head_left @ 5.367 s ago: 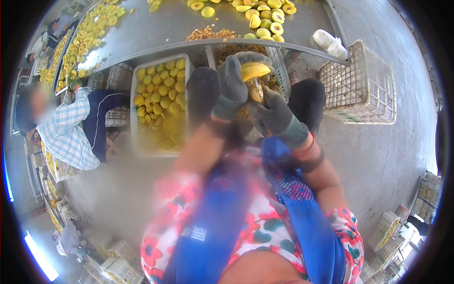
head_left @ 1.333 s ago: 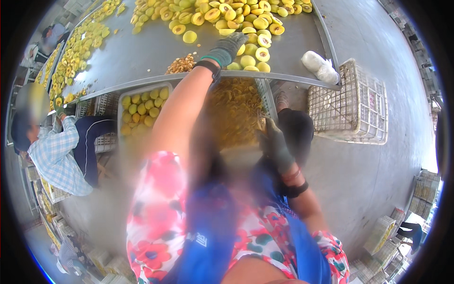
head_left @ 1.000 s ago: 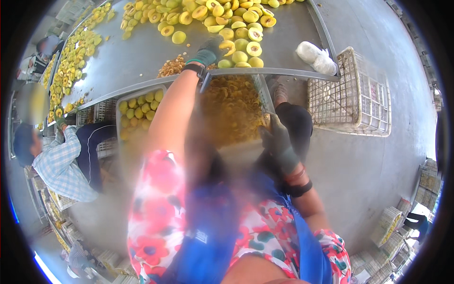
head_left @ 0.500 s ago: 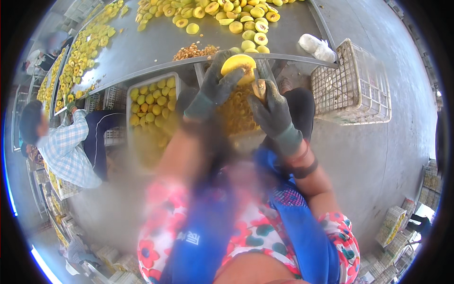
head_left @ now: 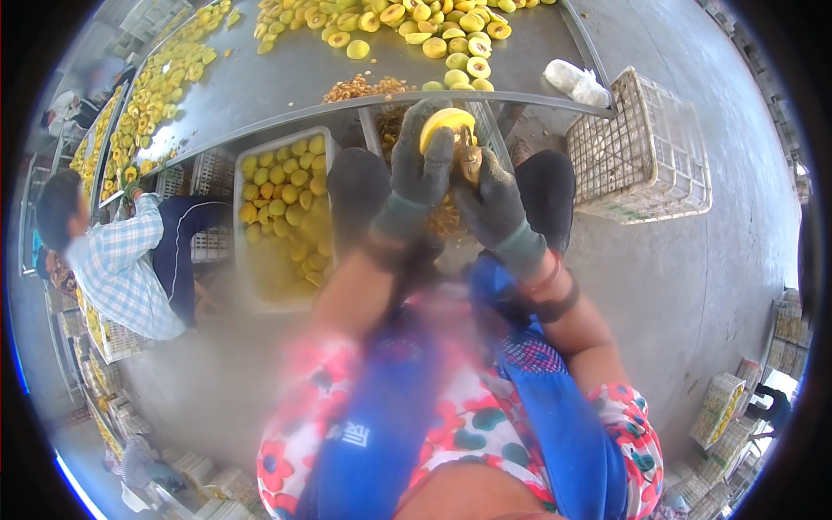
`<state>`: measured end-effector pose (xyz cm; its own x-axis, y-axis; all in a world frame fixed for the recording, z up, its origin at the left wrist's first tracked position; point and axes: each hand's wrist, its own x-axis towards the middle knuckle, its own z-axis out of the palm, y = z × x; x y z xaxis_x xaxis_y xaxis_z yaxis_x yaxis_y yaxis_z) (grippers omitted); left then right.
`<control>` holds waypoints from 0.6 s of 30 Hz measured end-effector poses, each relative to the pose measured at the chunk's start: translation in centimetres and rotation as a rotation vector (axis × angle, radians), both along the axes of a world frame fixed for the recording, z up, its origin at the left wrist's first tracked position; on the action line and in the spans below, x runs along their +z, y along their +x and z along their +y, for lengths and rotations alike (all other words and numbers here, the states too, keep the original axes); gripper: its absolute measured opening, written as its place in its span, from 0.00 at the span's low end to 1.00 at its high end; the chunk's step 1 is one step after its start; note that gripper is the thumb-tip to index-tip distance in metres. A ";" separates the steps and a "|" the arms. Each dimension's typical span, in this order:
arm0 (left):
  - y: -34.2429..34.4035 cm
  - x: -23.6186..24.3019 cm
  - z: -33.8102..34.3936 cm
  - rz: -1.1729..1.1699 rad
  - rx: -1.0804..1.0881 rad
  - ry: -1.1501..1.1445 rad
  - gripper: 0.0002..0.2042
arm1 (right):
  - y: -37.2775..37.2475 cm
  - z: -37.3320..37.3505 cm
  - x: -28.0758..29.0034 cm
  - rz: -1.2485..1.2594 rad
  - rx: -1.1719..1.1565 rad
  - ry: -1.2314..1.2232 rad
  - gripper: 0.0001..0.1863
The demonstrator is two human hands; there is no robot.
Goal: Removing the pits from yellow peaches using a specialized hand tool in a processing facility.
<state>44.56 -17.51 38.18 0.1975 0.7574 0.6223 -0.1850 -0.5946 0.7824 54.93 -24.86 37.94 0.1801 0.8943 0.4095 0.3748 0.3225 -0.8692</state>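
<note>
In dark gloves, both my hands meet just in front of the metal table's edge. My left hand [head_left: 418, 173] grips a yellow peach half [head_left: 444, 123], its fingers wrapped round the fruit. A short tool with a wooden handle [head_left: 470, 161] is clasped in my right hand [head_left: 492, 206]; the tool's working end lies against the peach, partly hidden by the fingers. Beneath the hands, a bin of yellowish pieces [head_left: 444, 218] shows between my knees, mostly covered. Brown peach pits [head_left: 368, 87] lie in a small heap on the table just beyond the hands.
Many cut peaches [head_left: 416, 19] cover the far part of the table [head_left: 286, 78]. Left of my knees stands a white crate [head_left: 326, 143] of whole peaches. A white bundle [head_left: 576, 85] rests at the table's right corner, beside a lattice crate [head_left: 641, 147]. A co-worker [head_left: 121, 260] sits at left.
My hands have drawn closer together and slightly lower. The peach half has turned, showing its rounded side edge-on, and the tool's handle now stands more upright against it.
</note>
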 end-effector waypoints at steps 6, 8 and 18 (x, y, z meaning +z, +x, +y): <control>-0.1 0.5 -0.7 -0.005 0.007 -0.145 0.18 | -0.3 0.0 -0.1 0.085 0.044 -0.106 0.11; 0.2 0.2 -0.6 -0.059 0.074 -0.067 0.21 | -0.7 -0.1 -0.1 0.107 -0.007 -0.092 0.10; -0.2 0.5 -0.1 -0.001 0.064 0.036 0.19 | 0.0 0.0 0.8 0.114 0.106 -0.198 0.13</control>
<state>44.33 -17.61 38.66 0.1482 0.7457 0.6496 -0.1465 -0.6331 0.7601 54.97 -24.87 38.77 0.1155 0.9715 0.2071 0.2439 0.1744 -0.9540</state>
